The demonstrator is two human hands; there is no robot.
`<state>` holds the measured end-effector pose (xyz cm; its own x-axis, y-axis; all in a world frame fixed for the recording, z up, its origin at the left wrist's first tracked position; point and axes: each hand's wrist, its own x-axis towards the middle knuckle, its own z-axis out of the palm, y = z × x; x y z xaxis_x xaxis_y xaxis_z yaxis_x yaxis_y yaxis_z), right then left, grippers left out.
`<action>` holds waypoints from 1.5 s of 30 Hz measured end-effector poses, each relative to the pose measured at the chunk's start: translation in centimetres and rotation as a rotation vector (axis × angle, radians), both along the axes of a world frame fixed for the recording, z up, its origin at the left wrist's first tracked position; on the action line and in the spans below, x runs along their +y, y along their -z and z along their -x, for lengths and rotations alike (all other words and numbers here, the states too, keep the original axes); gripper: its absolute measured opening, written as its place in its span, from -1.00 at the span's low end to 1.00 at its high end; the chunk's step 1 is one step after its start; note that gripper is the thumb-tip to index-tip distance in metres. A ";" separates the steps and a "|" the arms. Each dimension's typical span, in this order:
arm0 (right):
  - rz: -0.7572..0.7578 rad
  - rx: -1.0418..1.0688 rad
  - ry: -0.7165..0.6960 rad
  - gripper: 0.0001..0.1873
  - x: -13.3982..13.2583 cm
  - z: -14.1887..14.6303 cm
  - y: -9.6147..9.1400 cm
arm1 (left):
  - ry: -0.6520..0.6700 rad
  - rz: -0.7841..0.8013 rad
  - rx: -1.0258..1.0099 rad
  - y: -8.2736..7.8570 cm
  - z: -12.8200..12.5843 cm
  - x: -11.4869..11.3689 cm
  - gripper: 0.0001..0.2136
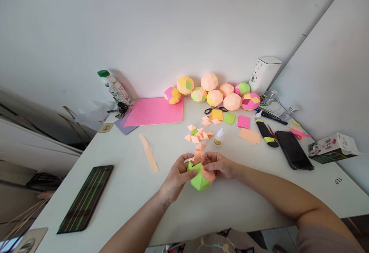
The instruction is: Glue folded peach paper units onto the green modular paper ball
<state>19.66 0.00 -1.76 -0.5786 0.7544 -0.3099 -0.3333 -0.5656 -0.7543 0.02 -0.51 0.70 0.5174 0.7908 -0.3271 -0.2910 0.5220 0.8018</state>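
Both of my hands hold a partly built paper ball [200, 178] with green and peach faces, just above the white table [129, 191]. My left hand [176, 177] cups its left side, thumb on top. My right hand [219, 165] pinches a peach face at its upper right. Just beyond lies a pile of small folded peach paper pieces [198, 134], and a small glue bottle [219, 136] stands upright next to them.
Several finished paper balls [215, 91] line the back wall. Pink sheets [155, 111], scissors [215, 110], coloured note pads [243, 122], a marker [266, 133], a phone [293, 149], a carton [333, 148] and a peach strip [148, 153] lie around. A tablet [86, 198] lies near left, a bottle [113, 85] far left.
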 end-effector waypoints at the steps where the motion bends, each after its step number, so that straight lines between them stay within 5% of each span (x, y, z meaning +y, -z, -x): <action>1: 0.003 0.016 0.007 -0.71 0.0 0.1 0.1 | 0.007 -0.007 0.028 0.1 0.0 0.0 -0.53; 18: -0.003 0.036 0.023 -0.72 0.5 -0.2 0.9 | 0.025 -0.075 0.435 1.1 -0.3 0.1 -0.62; 33: -0.033 -0.001 0.035 -0.70 0.4 -0.4 0.9 | 0.309 0.278 0.102 0.7 0.2 0.9 -0.73; 45: -0.076 0.035 -0.129 -0.54 0.5 -0.9 1.2 | 0.142 0.303 0.112 1.4 -0.1 0.8 -0.72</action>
